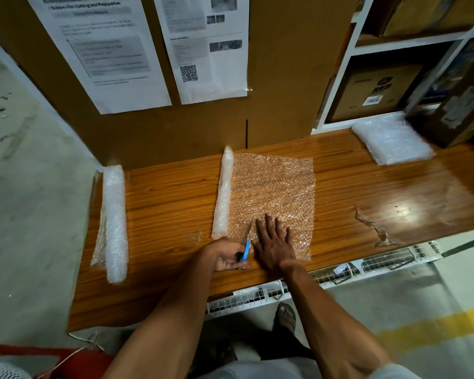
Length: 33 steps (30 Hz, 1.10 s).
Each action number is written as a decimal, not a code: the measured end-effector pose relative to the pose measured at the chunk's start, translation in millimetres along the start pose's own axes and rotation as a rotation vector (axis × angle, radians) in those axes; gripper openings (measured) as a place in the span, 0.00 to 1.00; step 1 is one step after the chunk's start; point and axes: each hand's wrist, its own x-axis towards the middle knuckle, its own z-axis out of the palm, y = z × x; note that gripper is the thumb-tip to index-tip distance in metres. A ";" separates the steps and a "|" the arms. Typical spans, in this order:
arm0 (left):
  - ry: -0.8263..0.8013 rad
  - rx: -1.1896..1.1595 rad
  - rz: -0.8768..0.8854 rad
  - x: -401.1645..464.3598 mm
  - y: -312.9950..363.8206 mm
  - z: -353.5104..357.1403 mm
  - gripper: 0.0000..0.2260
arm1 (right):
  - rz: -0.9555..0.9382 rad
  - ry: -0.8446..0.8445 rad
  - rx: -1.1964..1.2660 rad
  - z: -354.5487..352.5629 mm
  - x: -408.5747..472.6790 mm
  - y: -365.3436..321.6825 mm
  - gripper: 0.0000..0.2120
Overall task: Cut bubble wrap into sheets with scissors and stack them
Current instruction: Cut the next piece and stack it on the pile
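Head view, wooden table (pixel 367 187), cardboard wall (pixel 279 77), shelves (pixel 340 64)

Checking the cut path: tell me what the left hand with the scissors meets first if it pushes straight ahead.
The left hand points its scissors up the unrolled bubble wrap; only more wrap lies ahead, beside the roll.

Bubble wrap rolls: two, one partly unrolled (pixel 223 192), one at the table's left end (pixel 115 222)
Scissors (pixel 246 246): one pair
Stacks of cut sheets (pixel 391 139): one
Hands: two, left (pixel 226 255), right (pixel 274 243)
Posted papers: two (pixel 101 50) (pixel 208 45)
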 end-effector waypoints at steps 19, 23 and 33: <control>0.067 -0.056 0.058 2.5 11.2 8.3 0.03 | -0.002 -0.025 -0.016 -2.1 -0.5 2.6 0.34; 0.061 -0.046 0.022 3.3 15.8 9.1 0.04 | -0.001 -0.014 -0.016 -3.5 -4.2 1.9 0.34; 0.027 -0.002 -0.048 9.7 24.8 13.1 0.06 | -0.004 -0.036 -0.005 -3.6 -10.9 3.8 0.35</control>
